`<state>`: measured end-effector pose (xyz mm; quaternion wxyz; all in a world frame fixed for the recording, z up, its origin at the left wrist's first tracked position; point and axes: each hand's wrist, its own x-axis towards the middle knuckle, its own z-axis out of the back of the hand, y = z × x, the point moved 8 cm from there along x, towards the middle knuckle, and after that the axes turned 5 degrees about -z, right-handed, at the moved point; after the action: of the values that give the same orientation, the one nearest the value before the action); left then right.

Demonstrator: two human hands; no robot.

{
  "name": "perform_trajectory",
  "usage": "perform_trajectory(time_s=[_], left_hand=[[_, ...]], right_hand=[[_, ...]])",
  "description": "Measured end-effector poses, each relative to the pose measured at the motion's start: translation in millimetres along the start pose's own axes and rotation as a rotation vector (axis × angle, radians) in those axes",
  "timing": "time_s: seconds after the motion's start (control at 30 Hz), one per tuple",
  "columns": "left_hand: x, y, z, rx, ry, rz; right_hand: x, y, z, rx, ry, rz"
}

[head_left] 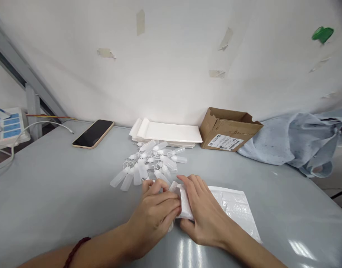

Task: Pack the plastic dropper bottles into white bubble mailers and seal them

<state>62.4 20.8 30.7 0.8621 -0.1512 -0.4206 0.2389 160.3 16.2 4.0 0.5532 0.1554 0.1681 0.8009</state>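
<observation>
A white bubble mailer (238, 204) lies on the grey table in front of me, with its end lifted between my hands. My right hand (203, 212) grips that raised end, thumb below and fingers on top. At the mailer's opening, my left hand (157, 212) has its fingers curled in against the edge; its fingertips are partly hidden. Some clear film shows under the left fingers. Just beyond my hands is a loose pile of small translucent squeeze bottles (143, 167) with white caps.
A stack of white mailers (171, 132) lies against the wall. Right of it stands an open cardboard box (226, 130), then a light blue cloth (288, 141). A phone (93, 134) rests at the back left, near a white cable (42, 123) and a power strip (10, 126).
</observation>
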Motion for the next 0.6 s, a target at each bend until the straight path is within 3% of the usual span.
perform_trajectory(time_s=[0.13, 0.23, 0.33, 0.5, 0.6], left_hand=[[-3, 3, -10.6, 0.092, 0.136, -0.051], [-5, 3, -12.9, 0.163, 0.157, -0.092], [-8, 4, -15.4, 0.166, 0.180, -0.084], [-15, 12, -25.7, 0.027, 0.273, 0.070], [-20, 21, -32.7, -0.063, 0.369, 0.272]], right_hand=[[1, -4, -1, 0.001, 0.067, -0.008], [3, -11, 4, 0.056, 0.123, -0.027], [8, -22, 11, 0.113, 0.087, -0.077], [15, -34, 8, 0.108, -0.023, -0.125], [14, -34, 4, 0.096, -0.058, -0.134]])
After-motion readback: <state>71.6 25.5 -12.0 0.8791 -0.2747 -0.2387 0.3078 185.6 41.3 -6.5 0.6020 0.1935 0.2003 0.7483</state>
